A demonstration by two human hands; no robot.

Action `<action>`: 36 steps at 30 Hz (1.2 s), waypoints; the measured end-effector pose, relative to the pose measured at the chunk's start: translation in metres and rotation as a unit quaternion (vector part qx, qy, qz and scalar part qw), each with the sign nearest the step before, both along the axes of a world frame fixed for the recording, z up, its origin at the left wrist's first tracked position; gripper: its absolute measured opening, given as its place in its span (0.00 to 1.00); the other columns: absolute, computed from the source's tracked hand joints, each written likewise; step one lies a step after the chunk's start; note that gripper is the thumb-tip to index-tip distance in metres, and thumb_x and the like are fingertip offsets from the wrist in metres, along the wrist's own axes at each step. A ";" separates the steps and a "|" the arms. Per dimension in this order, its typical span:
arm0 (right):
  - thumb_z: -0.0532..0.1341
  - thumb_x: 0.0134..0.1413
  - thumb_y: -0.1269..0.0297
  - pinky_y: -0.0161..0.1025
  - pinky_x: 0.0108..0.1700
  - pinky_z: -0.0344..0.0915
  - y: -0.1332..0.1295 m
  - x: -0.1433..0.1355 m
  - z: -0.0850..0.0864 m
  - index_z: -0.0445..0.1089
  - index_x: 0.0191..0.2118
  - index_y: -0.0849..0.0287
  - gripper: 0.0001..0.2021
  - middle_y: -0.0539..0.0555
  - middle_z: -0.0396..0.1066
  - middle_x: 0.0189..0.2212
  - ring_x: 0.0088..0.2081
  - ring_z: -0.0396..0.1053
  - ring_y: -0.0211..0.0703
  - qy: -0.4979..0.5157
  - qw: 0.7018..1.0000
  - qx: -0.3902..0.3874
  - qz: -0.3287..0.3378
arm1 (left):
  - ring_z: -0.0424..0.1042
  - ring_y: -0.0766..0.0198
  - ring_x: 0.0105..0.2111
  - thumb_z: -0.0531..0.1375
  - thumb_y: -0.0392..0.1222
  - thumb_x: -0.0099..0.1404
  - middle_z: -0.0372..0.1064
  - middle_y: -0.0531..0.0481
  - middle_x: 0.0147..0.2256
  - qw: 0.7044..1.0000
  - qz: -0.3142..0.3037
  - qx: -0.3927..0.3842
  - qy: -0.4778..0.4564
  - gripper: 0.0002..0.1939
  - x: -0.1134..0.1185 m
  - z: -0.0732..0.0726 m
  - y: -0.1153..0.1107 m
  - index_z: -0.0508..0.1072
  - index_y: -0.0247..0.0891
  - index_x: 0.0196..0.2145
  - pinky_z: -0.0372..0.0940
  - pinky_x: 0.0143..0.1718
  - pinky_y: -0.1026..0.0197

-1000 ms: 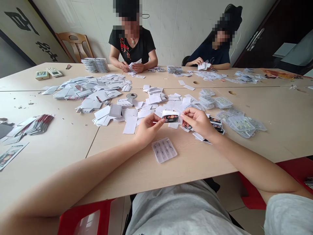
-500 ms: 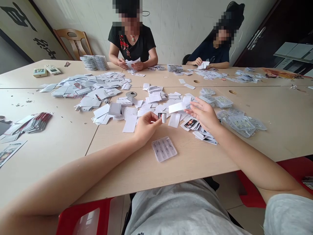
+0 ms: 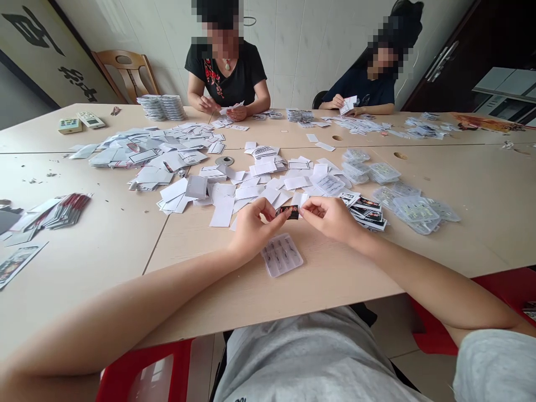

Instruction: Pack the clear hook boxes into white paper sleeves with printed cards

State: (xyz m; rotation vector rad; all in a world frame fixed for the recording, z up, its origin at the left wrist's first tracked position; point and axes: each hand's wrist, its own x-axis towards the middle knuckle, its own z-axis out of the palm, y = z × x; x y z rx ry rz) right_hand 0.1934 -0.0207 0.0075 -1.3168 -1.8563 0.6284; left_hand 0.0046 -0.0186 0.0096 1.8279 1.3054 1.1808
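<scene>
My left hand (image 3: 260,224) pinches the left end of a small black printed label (image 3: 293,213) between thumb and finger. At the label's right end, my right hand (image 3: 325,218) is closed, its thumb and fingertips pinched at the edge. Just below my hands, a clear compartment box (image 3: 283,257) lies flat on the table, with thin dark pieces in its slots; my left hand hides part of its upper edge. Beyond my right hand is a stack of black printed labels (image 3: 368,212). A pale slip with printed outlines (image 3: 329,185) lies on the papers behind it.
White paper slips (image 3: 159,146) spread across the table's middle, with a tape roll (image 3: 225,161) among them. Clear boxes (image 3: 416,209) are piled at right. Red-edged packets (image 3: 69,209) lie at left. Two people (image 3: 228,72) sit opposite, handling papers.
My right hand has let go of the white slip and come down left to the label. The curled label in my left hand is now flatter, its black printed face showing.
</scene>
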 end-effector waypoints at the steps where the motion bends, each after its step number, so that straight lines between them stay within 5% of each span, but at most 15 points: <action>1: 0.59 0.51 0.63 0.33 0.29 0.60 0.001 0.001 -0.001 0.72 0.28 0.62 0.08 0.51 0.72 0.24 0.25 0.65 0.35 0.001 1.000 0.000 -0.003 | 0.59 0.70 0.23 0.64 0.51 0.55 0.60 0.57 0.20 1.000 -0.008 0.006 0.000 0.19 0.000 0.000 -0.001 0.61 0.37 0.20 0.55 0.26 0.64; 17: 0.58 0.50 0.66 0.34 0.29 0.59 0.003 -0.002 -0.006 0.74 0.31 0.62 0.08 0.50 0.69 0.21 0.24 0.64 0.37 0.021 1.000 -0.002 0.004 | 0.63 0.67 0.28 0.60 0.47 0.60 0.69 0.53 0.26 0.996 -0.077 0.049 0.003 0.11 -0.002 0.004 -0.009 0.68 0.38 0.26 0.61 0.32 0.63; 28: 0.55 0.58 0.56 0.36 0.34 0.61 -0.004 -0.007 -0.006 0.70 0.27 0.61 0.16 0.52 0.69 0.24 0.29 0.66 0.38 0.112 0.990 -0.050 0.066 | 0.64 0.68 0.28 0.59 0.43 0.62 0.69 0.53 0.27 0.991 -0.087 0.097 0.036 0.07 -0.002 -0.002 -0.010 0.68 0.39 0.28 0.60 0.33 0.63; 36: 0.62 0.50 0.52 0.36 0.30 0.60 0.005 0.001 -0.005 0.74 0.30 0.62 0.15 0.52 0.70 0.22 0.26 0.65 0.38 0.106 0.994 -0.015 -0.022 | 0.65 0.67 0.29 0.58 0.45 0.62 0.69 0.52 0.26 0.992 -0.058 0.105 0.043 0.11 -0.003 -0.003 -0.008 0.66 0.39 0.26 0.59 0.33 0.62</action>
